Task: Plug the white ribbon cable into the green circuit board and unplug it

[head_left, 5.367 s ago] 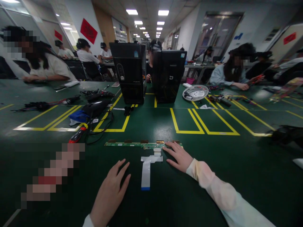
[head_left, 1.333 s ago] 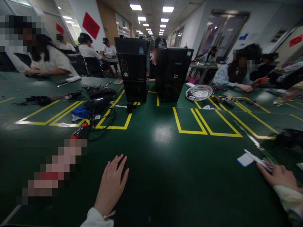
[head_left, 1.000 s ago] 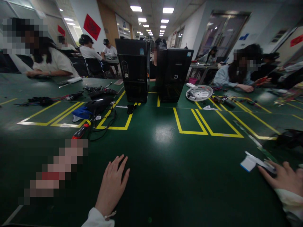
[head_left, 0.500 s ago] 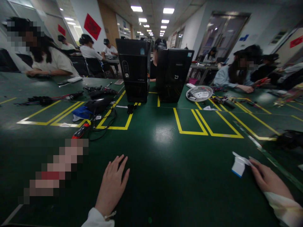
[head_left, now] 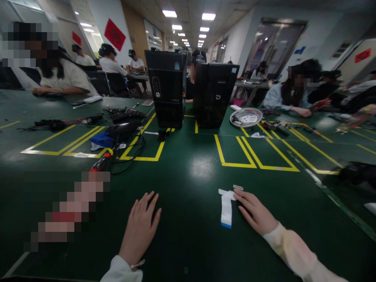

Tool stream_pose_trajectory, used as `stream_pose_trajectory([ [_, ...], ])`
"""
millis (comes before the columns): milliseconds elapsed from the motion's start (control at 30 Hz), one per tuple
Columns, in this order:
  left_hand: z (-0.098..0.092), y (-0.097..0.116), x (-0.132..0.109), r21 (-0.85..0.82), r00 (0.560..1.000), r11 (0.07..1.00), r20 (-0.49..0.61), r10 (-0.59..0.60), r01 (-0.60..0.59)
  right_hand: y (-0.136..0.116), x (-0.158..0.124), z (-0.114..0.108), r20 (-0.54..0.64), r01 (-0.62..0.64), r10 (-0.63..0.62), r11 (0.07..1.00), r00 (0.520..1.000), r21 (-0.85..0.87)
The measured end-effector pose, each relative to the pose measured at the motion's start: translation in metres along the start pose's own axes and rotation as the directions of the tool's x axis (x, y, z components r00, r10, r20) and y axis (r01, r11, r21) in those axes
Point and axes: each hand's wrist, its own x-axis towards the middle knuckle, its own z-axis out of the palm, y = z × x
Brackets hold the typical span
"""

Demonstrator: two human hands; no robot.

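Note:
My left hand [head_left: 139, 227] lies palm down on the green tabletop [head_left: 188, 223], fingers stretched and slightly spread, holding nothing. Right of centre, a white flat ribbon cable [head_left: 226, 209] with a blue end lies folded on the table, its blue end towards me. The fingertips of my right hand [head_left: 258, 211] touch the cable's upper fold. Its fingers are extended and the thumb stands apart from them. A small pale oblong piece [head_left: 238, 187] sits just beyond those fingertips; whether it is joined to the cable I cannot tell.
Two black computer towers [head_left: 166, 90] [head_left: 216, 96] stand ahead. A white basket [head_left: 246, 117] holds small parts. A red-and-black tool handle [head_left: 101, 162], a blue item [head_left: 102, 139] and black cables [head_left: 142, 150] lie left. Yellow tape [head_left: 239, 166] marks the table. Other people sit around.
My right hand has moved left from the far right, bringing the white ribbon cable nearer the middle. The cable now shows more of its length. My left hand has stayed put.

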Motion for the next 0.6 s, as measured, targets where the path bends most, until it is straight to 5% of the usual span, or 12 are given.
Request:
stream_pose_trajectory([
  [367,0.0,0.002,0.0,0.019,0.999,1.0,-0.034,0.003,-0.002,-0.097,0.077,0.039,0.132,0.212,-0.247,0.948,0.96,0.237],
  [600,0.0,0.001,0.001,0.022,1.0,1.0,-0.019,0.002,-0.001,-0.114,0.084,0.044,0.189,0.236,-0.293,0.933,0.937,0.271],
])
